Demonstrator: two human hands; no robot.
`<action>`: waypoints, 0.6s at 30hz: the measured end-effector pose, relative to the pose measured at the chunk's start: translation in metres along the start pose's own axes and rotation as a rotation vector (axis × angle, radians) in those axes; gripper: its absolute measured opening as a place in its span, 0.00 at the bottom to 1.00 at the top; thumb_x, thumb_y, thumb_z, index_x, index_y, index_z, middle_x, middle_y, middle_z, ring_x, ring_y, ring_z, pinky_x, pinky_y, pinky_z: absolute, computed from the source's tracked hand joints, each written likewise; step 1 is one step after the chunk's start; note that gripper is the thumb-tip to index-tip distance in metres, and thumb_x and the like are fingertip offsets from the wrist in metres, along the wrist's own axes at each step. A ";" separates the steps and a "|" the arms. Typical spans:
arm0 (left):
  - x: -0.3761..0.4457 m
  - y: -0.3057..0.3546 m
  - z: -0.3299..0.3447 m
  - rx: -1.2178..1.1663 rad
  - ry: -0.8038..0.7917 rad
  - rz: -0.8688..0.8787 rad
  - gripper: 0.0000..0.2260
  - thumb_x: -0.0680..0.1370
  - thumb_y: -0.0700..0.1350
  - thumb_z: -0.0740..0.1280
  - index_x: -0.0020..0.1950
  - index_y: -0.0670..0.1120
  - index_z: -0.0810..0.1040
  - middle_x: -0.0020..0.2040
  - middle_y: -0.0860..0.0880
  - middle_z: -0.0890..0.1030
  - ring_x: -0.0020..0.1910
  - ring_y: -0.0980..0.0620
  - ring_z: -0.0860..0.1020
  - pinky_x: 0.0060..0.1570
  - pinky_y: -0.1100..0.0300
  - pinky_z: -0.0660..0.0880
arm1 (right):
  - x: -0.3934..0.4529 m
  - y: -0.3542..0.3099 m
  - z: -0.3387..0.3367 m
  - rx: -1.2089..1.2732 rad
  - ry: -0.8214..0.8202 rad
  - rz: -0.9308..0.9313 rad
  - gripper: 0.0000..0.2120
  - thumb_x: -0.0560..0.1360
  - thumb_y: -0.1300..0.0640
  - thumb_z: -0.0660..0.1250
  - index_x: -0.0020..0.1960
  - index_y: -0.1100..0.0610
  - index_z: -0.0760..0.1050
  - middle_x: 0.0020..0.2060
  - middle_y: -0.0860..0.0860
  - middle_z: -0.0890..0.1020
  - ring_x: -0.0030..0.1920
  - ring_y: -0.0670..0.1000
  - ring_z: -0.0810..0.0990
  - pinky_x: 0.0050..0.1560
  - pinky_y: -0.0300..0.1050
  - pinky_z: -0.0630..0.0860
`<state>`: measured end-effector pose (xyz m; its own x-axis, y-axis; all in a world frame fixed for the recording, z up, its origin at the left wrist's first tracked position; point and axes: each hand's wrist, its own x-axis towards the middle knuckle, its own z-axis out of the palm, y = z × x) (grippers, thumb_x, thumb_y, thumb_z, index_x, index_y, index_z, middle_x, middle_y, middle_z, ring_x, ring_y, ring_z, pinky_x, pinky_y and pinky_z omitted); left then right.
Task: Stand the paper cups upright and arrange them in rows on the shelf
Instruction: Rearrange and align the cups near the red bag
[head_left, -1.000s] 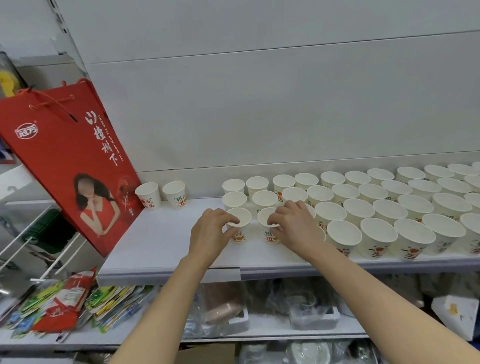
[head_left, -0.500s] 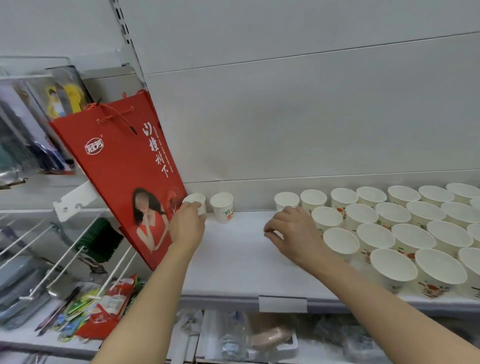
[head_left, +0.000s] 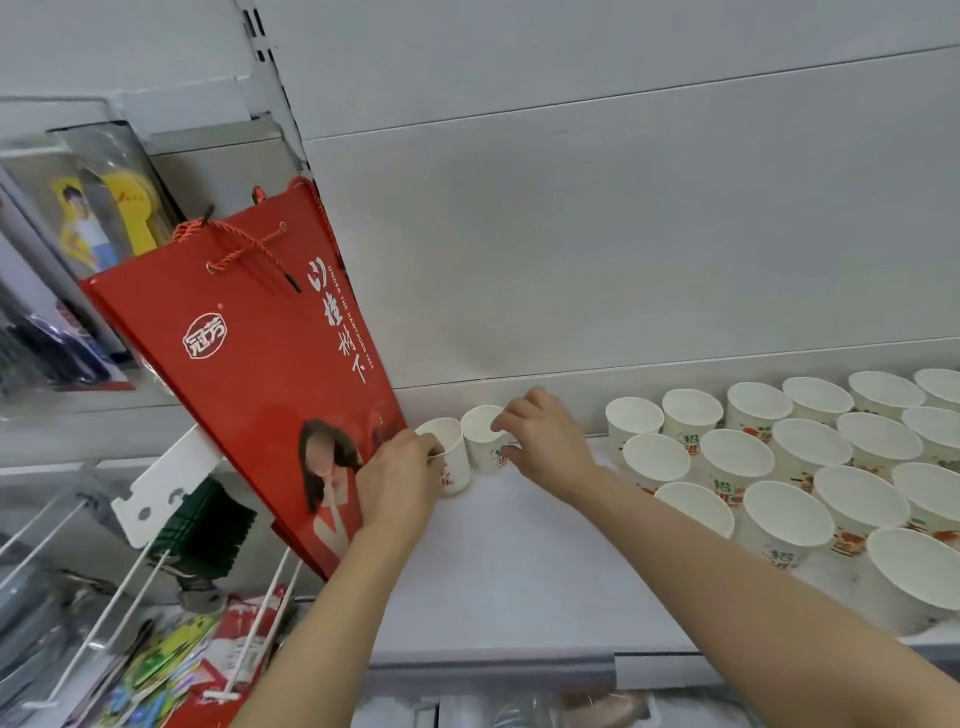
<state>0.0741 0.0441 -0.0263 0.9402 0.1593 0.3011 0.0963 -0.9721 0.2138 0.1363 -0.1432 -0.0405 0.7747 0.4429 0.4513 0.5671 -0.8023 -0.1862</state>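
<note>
Fingers (head_left: 434, 447) of left hand (head_left: 397, 480) pinch the left stray cup (head_left: 451, 457) at its rim; right hand (head_left: 540, 441) grips the cup beside it (head_left: 485, 439). Both upright, far left on the shelf (head_left: 519, 571), by the red bag (head_left: 270, 374). Rows (head_left: 779, 467) at right look done. Left: move these two into the rows.

Two paper cups stand upright at the back of the white shelf (head_left: 519, 571), just right of the leaning red gift bag (head_left: 270, 374). The left hand (head_left: 400, 478) grips the left cup (head_left: 451, 457) nearest the bag; the right hand (head_left: 545, 441) pinches the rim of the right cup (head_left: 483, 441) (both touching). Further right of the bag, rows of cups (head_left: 779, 467) stand upright.
</note>
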 end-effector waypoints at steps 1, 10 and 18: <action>-0.004 -0.001 -0.002 -0.032 0.014 0.012 0.04 0.77 0.46 0.65 0.48 0.52 0.79 0.46 0.52 0.77 0.48 0.48 0.77 0.35 0.58 0.65 | 0.003 -0.001 0.003 -0.004 -0.010 -0.008 0.17 0.60 0.60 0.77 0.48 0.55 0.81 0.41 0.49 0.80 0.46 0.57 0.75 0.48 0.48 0.71; -0.048 0.009 -0.015 -0.193 0.125 0.078 0.02 0.75 0.48 0.70 0.46 0.56 0.81 0.42 0.57 0.78 0.45 0.52 0.74 0.37 0.54 0.73 | -0.017 -0.008 -0.005 0.049 0.095 0.002 0.03 0.63 0.60 0.73 0.35 0.54 0.80 0.29 0.48 0.79 0.39 0.55 0.73 0.41 0.47 0.66; -0.125 0.080 -0.017 -0.425 0.185 0.137 0.03 0.75 0.48 0.72 0.44 0.57 0.81 0.42 0.60 0.78 0.43 0.55 0.73 0.38 0.58 0.72 | -0.148 0.020 -0.096 0.127 0.322 0.018 0.03 0.67 0.55 0.74 0.38 0.52 0.80 0.34 0.45 0.79 0.40 0.52 0.72 0.42 0.47 0.66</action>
<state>-0.0416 -0.0507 -0.0308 0.8570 0.1001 0.5055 -0.2028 -0.8363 0.5094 0.0062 -0.2632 -0.0277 0.6683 0.2634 0.6957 0.6002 -0.7434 -0.2951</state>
